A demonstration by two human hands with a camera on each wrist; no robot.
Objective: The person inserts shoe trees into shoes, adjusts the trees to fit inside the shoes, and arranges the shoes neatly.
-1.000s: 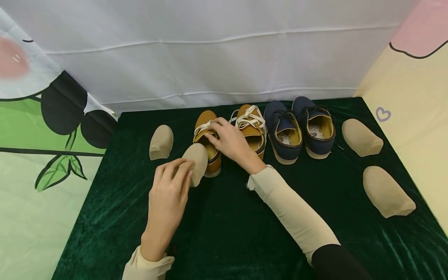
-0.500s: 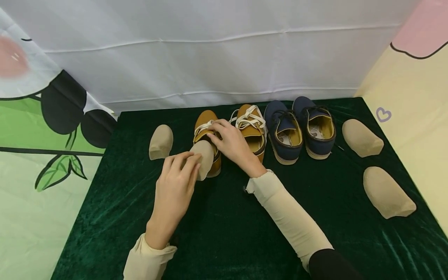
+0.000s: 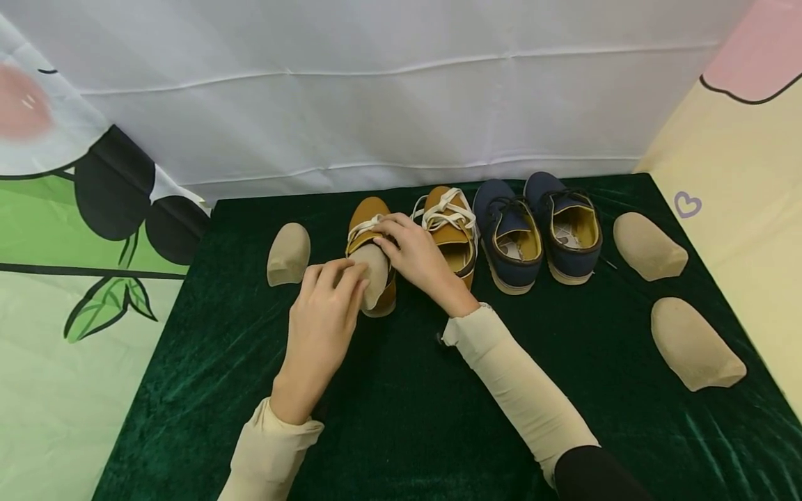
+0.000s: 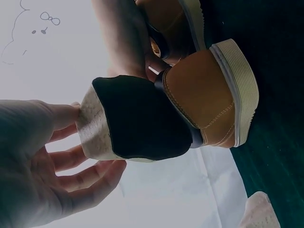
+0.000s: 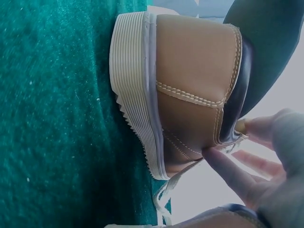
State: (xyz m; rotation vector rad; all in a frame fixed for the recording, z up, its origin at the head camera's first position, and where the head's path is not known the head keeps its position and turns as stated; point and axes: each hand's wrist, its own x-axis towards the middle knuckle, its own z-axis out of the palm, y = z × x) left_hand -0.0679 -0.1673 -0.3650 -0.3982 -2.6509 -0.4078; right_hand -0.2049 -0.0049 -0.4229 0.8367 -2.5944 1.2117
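Note:
My left hand (image 3: 326, 306) pinches a beige shoe insert (image 3: 371, 275), whose front end dips into the opening of the left brown shoe (image 3: 370, 209). The left wrist view shows the insert's dark flat underside (image 4: 137, 116) tilted over the shoe's heel (image 4: 199, 90), with fingers (image 4: 102, 183) at its blunt end. My right hand (image 3: 416, 254) holds the same shoe near its laces; in the right wrist view, thumb and finger (image 5: 228, 171) pinch the collar edge. What lies inside the shoe is hidden.
A second brown shoe (image 3: 447, 209) with white laces and two navy shoes (image 3: 504, 229) stand to the right. More beige inserts lie about: one at left (image 3: 289, 254), two at right (image 3: 648, 247). Green velvet cloth (image 3: 401, 417) covers the table; a white curtain (image 3: 401, 118) hangs behind.
My left hand has carried the insert right and slightly forward, from beside the brown shoe to over and into its opening. The right hand has stayed almost still on the shoe.

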